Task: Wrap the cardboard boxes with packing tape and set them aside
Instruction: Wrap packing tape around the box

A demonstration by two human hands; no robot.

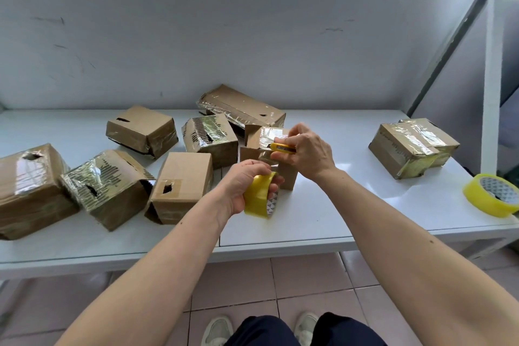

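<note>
Head view: left hand point(243, 185) curled round a yellow tape roll point(259, 196) at centre, right hand point(304, 152) at 1 o'clock of it gripping a yellow utility knife point(283, 148) against the small upright cardboard box point(266, 154). Other boxes point(182, 185) spread from 9 to 12 o'clock on the white table point(323, 213); taped box pair point(412, 146) at 3 o'clock, spare tape roll point(491, 195) at 4 o'clock.

No legible text anywhere.

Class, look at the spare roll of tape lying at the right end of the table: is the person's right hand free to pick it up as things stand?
Probably not yet: the right hand grips a yellow knife, though nothing blocks the spare roll.
</note>
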